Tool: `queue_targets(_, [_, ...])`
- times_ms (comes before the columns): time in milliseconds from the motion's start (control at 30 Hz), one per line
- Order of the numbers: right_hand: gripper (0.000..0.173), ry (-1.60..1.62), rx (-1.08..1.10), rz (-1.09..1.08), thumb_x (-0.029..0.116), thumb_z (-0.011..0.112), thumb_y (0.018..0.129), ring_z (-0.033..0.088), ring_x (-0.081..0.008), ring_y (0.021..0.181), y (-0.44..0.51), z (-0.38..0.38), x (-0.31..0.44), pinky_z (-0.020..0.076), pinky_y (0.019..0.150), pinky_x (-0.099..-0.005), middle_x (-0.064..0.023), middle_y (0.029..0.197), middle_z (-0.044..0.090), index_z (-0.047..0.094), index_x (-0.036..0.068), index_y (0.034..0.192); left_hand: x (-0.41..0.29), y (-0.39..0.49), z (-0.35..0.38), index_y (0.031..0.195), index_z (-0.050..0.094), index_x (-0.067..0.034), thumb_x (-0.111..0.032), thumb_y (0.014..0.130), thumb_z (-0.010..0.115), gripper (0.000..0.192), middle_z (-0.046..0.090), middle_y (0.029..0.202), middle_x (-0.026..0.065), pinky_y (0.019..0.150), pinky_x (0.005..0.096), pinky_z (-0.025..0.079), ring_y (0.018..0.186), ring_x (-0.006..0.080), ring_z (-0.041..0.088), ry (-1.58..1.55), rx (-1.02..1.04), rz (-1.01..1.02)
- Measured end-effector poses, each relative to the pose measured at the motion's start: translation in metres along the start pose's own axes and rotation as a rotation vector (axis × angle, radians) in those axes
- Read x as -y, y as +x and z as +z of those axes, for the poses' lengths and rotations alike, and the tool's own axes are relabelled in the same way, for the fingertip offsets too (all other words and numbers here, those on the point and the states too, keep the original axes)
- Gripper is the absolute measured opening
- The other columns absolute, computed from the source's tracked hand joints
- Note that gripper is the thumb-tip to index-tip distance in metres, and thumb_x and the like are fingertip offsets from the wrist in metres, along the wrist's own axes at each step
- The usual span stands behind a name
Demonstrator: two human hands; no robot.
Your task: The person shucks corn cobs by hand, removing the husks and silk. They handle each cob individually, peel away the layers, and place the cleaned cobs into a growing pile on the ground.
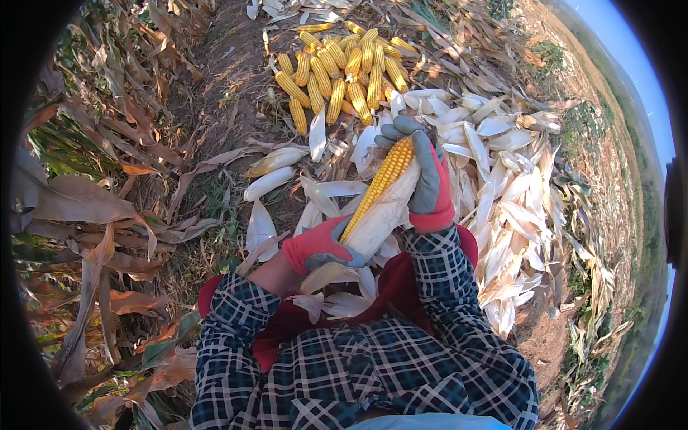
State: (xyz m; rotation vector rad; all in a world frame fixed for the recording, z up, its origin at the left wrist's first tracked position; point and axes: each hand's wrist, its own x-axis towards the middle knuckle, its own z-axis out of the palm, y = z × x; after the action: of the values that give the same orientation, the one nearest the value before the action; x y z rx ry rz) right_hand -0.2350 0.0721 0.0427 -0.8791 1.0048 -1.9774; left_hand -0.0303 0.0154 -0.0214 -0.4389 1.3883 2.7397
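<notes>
Between my hands is an ear of corn point(382, 179), its yellow kernels bare along one side. Pale husk point(388, 215) still wraps the side nearest my body. My left hand point(327, 244), in a red and grey work glove, grips the lower end. The gloved right hand point(427, 174) closes around the upper end, where the ear tip and some dark silk are partly covered by the fingers. Loose husk leaves point(328, 277) hang below the left hand and lie over my lap.
A pile of husked corn cobs point(344, 70) lies on the soil ahead. Two ears in husk point(271, 174) rest left of my hands. Stripped husks point(510, 209) are heaped on the right. Dry corn stalks point(91, 215) stand along the left.
</notes>
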Motion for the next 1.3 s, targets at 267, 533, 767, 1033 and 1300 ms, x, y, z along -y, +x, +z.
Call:
queue_targets(267, [0.037, -0.222, -0.425, -0.100, 0.027, 0.049, 0.104, 0.058, -0.0160, 0.112, 0.005, 0.001, -0.040, 0.0455, 0.100, -0.0298, -0.0096, 0.121, 0.063, 0.056, 0.000, 0.129, 0.018, 0.013, 0.012, 0.146, 0.037, -0.002, -0.024, 0.068, 0.087, 0.096, 0.054, 0.135, 0.0097, 0.101, 0.0330, 0.045, 0.120, 0.0174, 0.054, 0.228, -0.317, 0.213])
queue_targets(533, [0.025, -0.339, -0.336, -0.152, 0.022, 0.058, 0.100, 0.059, -0.0102, 0.092, 0.003, 0.008, -0.034, 0.0474, 0.083, -0.0262, -0.0028, 0.105, 0.065, 0.061, 0.002, 0.115, 0.012, 0.007, 0.006, 0.143, 0.039, -0.001, -0.028, 0.062, 0.090, 0.099, 0.058, 0.129, 0.0122, 0.100, 0.0344, 0.046, 0.117, 0.0203, 0.057, 0.634, -0.478, 0.185])
queue_targets(767, [0.022, -0.161, -0.525, -0.119, 0.025, 0.060, 0.100, 0.056, -0.0063, 0.077, 0.010, 0.001, -0.040, 0.0463, 0.069, -0.0236, 0.0003, 0.088, 0.065, 0.064, 0.005, 0.097, 0.017, 0.007, 0.025, 0.145, 0.037, -0.003, -0.020, 0.067, 0.087, 0.094, 0.058, 0.129, 0.0120, 0.098, 0.0345, 0.049, 0.117, 0.0200, 0.058, 0.261, -0.363, 0.224])
queue_targets(1033, [0.045, -0.287, -0.369, -0.009, 0.047, 0.052, 0.100, 0.053, -0.0083, 0.071, -0.002, -0.007, -0.037, 0.0435, 0.064, -0.0269, 0.0010, 0.081, 0.063, 0.063, 0.005, 0.088, 0.011, -0.004, 0.018, 0.148, 0.033, -0.005, -0.009, 0.077, 0.077, 0.083, 0.057, 0.129, 0.0105, 0.096, 0.0344, 0.051, 0.117, 0.0204, 0.059, -0.316, -0.072, 0.047])
queue_targets(1300, [0.041, -0.356, -0.274, -0.081, 0.042, 0.055, 0.100, 0.059, -0.0164, 0.096, 0.005, 0.006, -0.041, 0.0475, 0.088, -0.0321, -0.0085, 0.108, 0.064, 0.063, 0.004, 0.112, 0.018, 0.009, 0.005, 0.146, 0.036, -0.002, -0.030, 0.070, 0.087, 0.096, 0.059, 0.127, 0.0133, 0.102, 0.0349, 0.046, 0.118, 0.0219, 0.058, 0.324, -0.488, 0.311])
